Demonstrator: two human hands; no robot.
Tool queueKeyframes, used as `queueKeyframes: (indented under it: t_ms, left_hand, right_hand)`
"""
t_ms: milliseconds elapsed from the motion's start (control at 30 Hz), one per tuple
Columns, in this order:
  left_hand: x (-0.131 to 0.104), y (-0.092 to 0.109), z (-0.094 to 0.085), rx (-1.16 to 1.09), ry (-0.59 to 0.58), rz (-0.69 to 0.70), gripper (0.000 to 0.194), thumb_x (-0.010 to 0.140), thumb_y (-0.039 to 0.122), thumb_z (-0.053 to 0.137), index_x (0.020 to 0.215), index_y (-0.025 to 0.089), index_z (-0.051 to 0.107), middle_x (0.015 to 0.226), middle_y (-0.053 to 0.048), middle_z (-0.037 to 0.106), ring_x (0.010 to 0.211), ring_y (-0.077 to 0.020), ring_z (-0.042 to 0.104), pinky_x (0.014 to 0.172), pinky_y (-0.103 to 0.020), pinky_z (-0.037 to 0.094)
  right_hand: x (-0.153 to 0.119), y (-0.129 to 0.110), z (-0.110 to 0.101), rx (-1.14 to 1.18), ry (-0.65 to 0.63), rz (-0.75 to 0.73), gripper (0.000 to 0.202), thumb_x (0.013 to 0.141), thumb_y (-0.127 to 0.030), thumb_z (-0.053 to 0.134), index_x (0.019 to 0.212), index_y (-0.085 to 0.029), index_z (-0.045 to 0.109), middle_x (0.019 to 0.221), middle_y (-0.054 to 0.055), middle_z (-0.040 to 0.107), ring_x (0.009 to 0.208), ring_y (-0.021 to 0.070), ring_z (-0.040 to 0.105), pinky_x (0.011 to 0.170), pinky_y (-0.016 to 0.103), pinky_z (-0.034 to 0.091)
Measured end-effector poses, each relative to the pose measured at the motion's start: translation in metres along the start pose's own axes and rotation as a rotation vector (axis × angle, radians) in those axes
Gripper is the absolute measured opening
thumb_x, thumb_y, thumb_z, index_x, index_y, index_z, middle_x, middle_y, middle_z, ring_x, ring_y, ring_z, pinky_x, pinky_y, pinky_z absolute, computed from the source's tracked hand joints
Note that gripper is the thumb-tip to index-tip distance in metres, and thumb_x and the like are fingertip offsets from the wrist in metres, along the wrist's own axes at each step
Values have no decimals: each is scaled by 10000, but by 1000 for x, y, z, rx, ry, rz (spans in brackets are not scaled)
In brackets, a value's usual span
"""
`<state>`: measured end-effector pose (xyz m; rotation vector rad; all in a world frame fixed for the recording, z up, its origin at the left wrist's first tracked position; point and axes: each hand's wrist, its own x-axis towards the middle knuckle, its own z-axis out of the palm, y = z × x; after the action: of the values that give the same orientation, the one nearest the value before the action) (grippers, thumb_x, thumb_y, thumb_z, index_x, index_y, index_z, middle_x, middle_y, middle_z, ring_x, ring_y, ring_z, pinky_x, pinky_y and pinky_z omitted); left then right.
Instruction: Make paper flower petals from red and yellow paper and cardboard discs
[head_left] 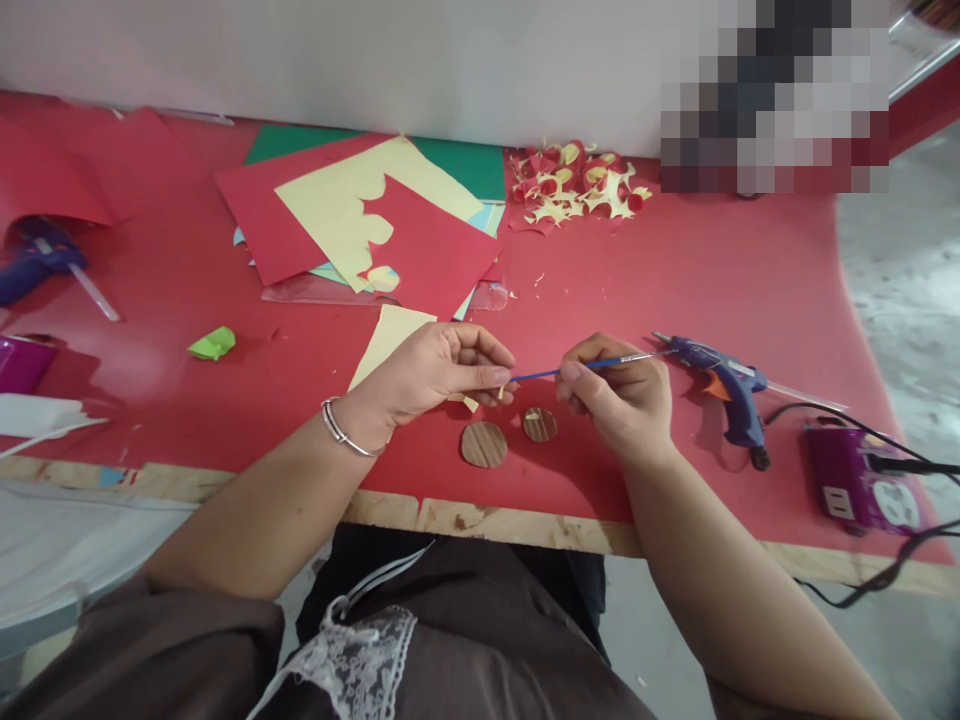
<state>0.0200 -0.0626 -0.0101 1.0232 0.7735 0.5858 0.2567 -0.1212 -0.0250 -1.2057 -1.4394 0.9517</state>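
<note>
A thin blue paintbrush (536,375) lies nearly level between my hands. My right hand (622,400) is closed around its shaft, the metal collar and fine tip pointing right. My left hand (454,370) pinches at the handle's left end, where a small strip of yellow paper (501,393) shows under the fingertips. How the strip meets the handle is hidden by the fingers. Below my hands lie two brown wood-grain discs, a larger one (484,444) and a smaller one (539,424) with a pale fleck on it. Cream paper (390,335) sits behind my left hand.
A blue glue gun (724,380) and a purple power box (855,485) with black cables are at right. Another glue gun (45,262) lies far left, near a green scrap (214,344). Behind are layered coloured sheets (442,240) and a pile of paper scraps (574,185).
</note>
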Motion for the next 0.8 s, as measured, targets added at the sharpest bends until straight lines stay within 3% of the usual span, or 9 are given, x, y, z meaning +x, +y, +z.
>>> queueKeyframes:
  t_ms: [333, 500, 667, 800]
  left_hand:
    - [0, -2, -2, 32, 73, -29, 288, 763, 231, 971, 982, 138, 809, 816, -82, 824, 778, -196, 823, 539, -176, 544]
    - [1, -4, -3, -23, 60, 20, 364, 748, 180, 971, 1082, 149, 828, 860, -48, 815, 797, -147, 799, 676, -200, 602]
    - [1, -5, -4, -16, 58, 37, 560, 756, 155, 947, 1290, 177, 782, 900, -45, 817, 783, -138, 764, 613, -192, 570]
    - [-1, -2, -1, 63, 79, 121, 521, 771, 167, 933, 1272, 180, 793, 921, -42, 820, 827, -138, 763, 735, -227, 622]
  right_hand:
    - [-2, 1, 0, 20, -19, 2, 287, 1005, -402, 732, 789, -215, 709, 659, -14, 667, 521, 109, 540, 501, 262, 410]
    - [0, -4, 2, 30, -24, 9, 288, 994, -399, 736, 777, -213, 701, 653, -10, 665, 515, 113, 533, 490, 266, 402]
    - [0, -2, 1, 17, -31, 13, 304, 993, -421, 741, 776, -212, 701, 653, -9, 663, 520, 114, 535, 493, 266, 409]
    - [-1, 1, 0, 53, -33, 39, 316, 989, -455, 746, 790, -214, 701, 646, -12, 656, 507, 118, 529, 491, 271, 421]
